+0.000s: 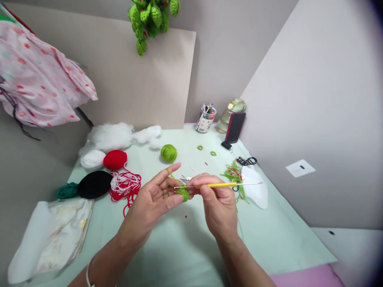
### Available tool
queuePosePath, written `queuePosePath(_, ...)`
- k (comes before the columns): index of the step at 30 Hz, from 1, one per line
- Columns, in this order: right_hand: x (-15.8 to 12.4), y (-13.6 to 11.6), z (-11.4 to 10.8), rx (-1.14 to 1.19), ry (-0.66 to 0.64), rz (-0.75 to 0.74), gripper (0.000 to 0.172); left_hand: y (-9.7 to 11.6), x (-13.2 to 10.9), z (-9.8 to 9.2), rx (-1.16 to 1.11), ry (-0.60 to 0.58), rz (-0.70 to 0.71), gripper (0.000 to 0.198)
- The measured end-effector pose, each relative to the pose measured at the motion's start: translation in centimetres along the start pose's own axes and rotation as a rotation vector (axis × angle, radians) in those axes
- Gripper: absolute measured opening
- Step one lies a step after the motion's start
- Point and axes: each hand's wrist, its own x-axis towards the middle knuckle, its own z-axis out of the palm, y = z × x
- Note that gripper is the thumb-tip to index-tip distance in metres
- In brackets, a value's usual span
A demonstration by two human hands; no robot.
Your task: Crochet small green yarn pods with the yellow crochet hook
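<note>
Between the thumb and fingers of my left hand (152, 197) is a small green crochet piece (183, 194). Green yarn runs over my raised left index finger and back to a green yarn ball (169, 153) beyond it. My right hand (220, 203) grips a crochet hook (221, 185) with a yellow handle and metal ends. The hook's left tip lies at the top of the green piece, by the yarn; whether it is through a stitch I cannot tell. Part of a pair of small scissors (185, 179) shows behind my hands.
White (93, 159), red (115, 159) and black yarn balls (95, 184) sit left, near tangled red and white yarn (125, 187) and white stuffing (112, 136). Two green rings (213, 153), a pen jar (206, 119), a bottle (229, 115), a phone (235, 127) and yarn scraps (233, 173) lie beyond and right.
</note>
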Motion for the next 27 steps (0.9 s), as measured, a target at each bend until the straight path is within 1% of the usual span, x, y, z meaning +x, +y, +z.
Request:
queuePosePath(4,-0.1,0.0,0.0,-0.031,0.009,-0.090,0.012,-0.3,0.0,-0.4,0.038,-0.062,0.003,0.061)
queuePosePath(6,-0.2,0.0,0.0,-0.035,0.002,-0.105,0.013,-0.3,0.0,-0.6,0.048,-0.084,0.014,0.059)
queuePosePath(8,-0.1,-0.1,-0.1,-0.020,-0.028,-0.079,0.013,-0.1,0.0,-0.7,0.040,-0.108,0.007,0.060)
queuePosePath(12,0.1,-0.2,-0.3,0.044,-0.111,0.004,0.013,0.7,-0.1,-1.2,0.028,-0.200,-0.043,0.070)
queuePosePath(15,0.1,-0.1,-0.2,0.082,-0.155,0.029,0.013,1.0,-0.1,-1.8,0.027,-0.258,-0.071,0.076)
queuePosePath(17,0.0,0.0,0.1,0.096,-0.147,0.012,0.012,0.9,0.0,-2.0,0.046,-0.279,-0.083,0.081)
queuePosePath(19,-0.2,0.1,0.4,0.097,-0.109,-0.011,0.012,0.6,0.0,-2.1,0.076,-0.293,-0.096,0.085)
queuePosePath(21,-0.3,0.3,0.6,0.077,-0.060,-0.029,0.012,0.4,0.0,-2.1,0.090,-0.296,-0.107,0.087)
queuePosePath(23,-0.4,0.5,0.6,0.045,-0.038,-0.044,0.012,0.3,0.0,-2.1,0.080,-0.292,-0.112,0.086)
queuePosePath(25,-0.3,0.5,0.4,0.030,-0.061,-0.046,0.013,0.3,0.1,-2.3,0.066,-0.294,-0.107,0.085)
queuePosePath(27,-0.1,0.4,0.1,0.043,-0.113,-0.028,0.014,0.4,0.1,-2.4,0.058,-0.292,-0.101,0.083)
